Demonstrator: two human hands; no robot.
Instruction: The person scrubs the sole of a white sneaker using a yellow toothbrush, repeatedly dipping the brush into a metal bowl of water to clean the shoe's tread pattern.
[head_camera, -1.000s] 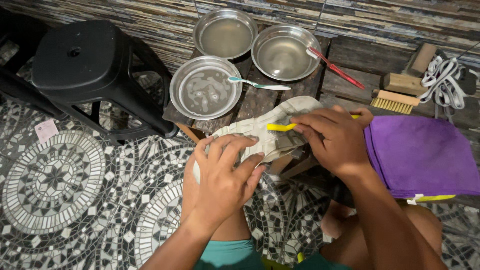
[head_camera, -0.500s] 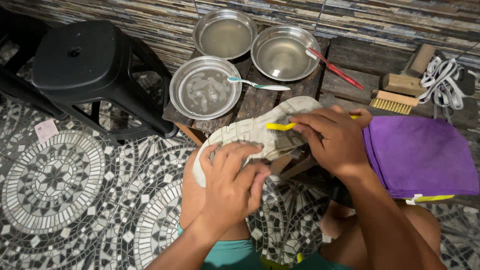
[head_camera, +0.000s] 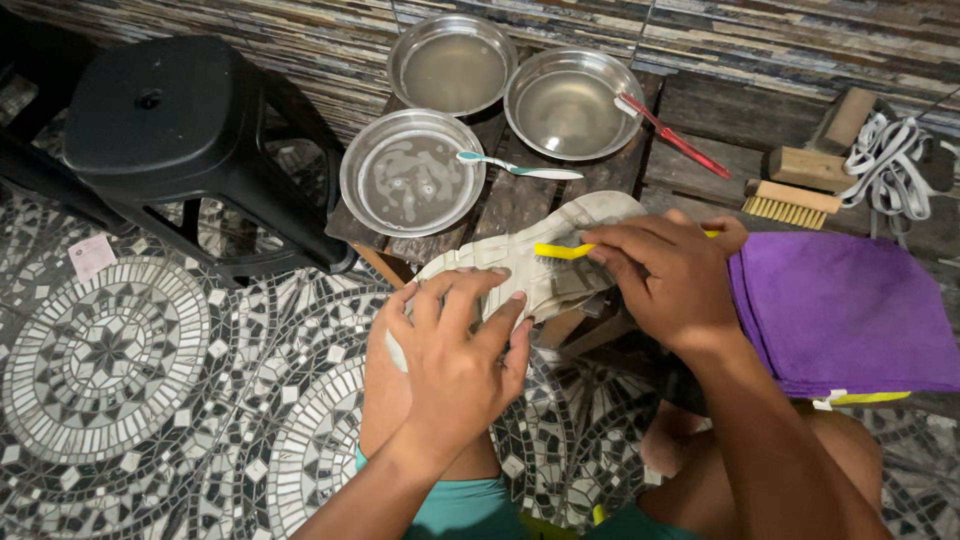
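Note:
A white shoe (head_camera: 540, 250) lies sole up across my knee, its grey-white tread facing me. My left hand (head_camera: 455, 355) grips its near end, fingers spread over the sole. My right hand (head_camera: 665, 275) is closed on a yellow toothbrush (head_camera: 562, 250), whose head rests on the sole near the shoe's far end. A purple cloth (head_camera: 845, 310) lies folded over my right thigh, just right of that hand.
Three metal bowls (head_camera: 412, 172) of cloudy water sit on a low wooden bench (head_camera: 510, 200); a teal toothbrush (head_camera: 520, 170) and a red toothbrush (head_camera: 675, 138) rest on two of them. A black plastic stool (head_camera: 165, 130) stands left. Wooden scrub brushes (head_camera: 795, 203) and white laces (head_camera: 885, 160) lie right.
My left hand has slid a little along the shoe's near end, its fingers now spread wider over the sole. The right hand and yellow toothbrush stay about where they were.

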